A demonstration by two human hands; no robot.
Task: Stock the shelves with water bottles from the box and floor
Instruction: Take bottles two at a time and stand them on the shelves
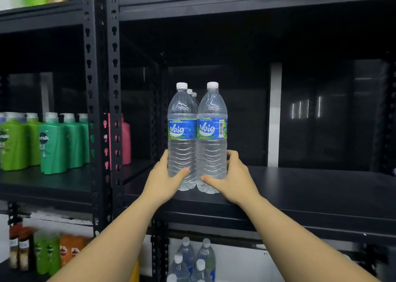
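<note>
Clear bottles point(197, 136), blue-green labels point(182, 129), white caps point(212, 85); black shelf point(310, 185)

Overall light: dim inside the black shelf point(300, 181), brighter at the front where the 2 front water bottles point(197, 140) stand.
Source: seems to come from in front and above; the white caps and clear plastic catch it.
Glare: pale vertical streaks on the glossy back panel point(304, 109) at right.
Shadows: deep under the upper shelf board, detail lost there.
Focus: labels on the bottles sharp.
Blur: lower left sauce bottles point(45, 254) and top left corner smeared.
Distortion: uprights bow outward near the edges.
</note>
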